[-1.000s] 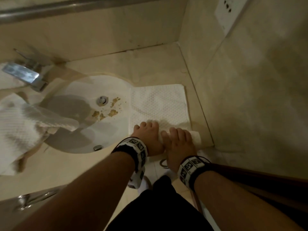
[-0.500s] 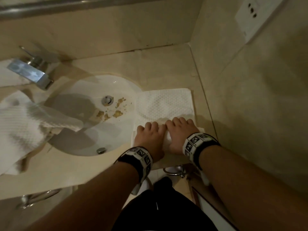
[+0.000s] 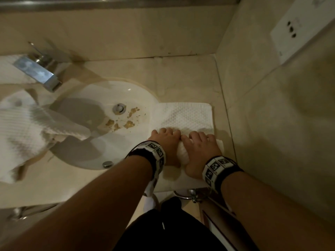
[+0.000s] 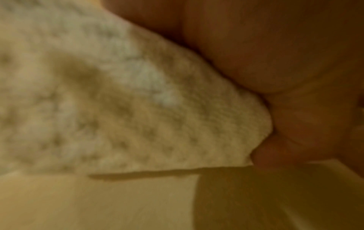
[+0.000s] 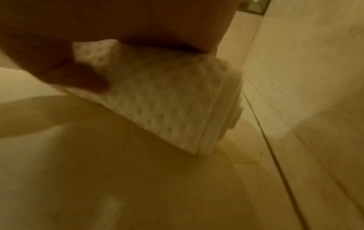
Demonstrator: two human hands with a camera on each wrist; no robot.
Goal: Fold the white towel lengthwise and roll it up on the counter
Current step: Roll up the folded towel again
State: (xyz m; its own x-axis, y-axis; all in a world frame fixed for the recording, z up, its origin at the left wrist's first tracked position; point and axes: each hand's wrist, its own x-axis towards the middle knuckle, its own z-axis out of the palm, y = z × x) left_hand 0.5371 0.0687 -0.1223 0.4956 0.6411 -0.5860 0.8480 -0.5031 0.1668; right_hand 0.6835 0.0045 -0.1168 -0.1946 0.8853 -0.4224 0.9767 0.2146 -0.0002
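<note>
Both hands, left hand [image 3: 165, 142] and right hand [image 3: 200, 147], press side by side on the rolled part of the white towel [image 3: 188, 116] on the table [image 3: 181, 73] beside the sink [image 3: 101, 160]. The fingers [image 3: 194, 136] seem curled over the roll; the far part lies flat.

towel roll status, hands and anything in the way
Left hand and right hand curled over rolled part of white towel. Flat stretch ahead unrolled. Nothing blocking; sink alongside.

Bare forearms, each wrist banded in a black strap [image 3: 220, 171] — white blocks printed with black square markers.
</note>
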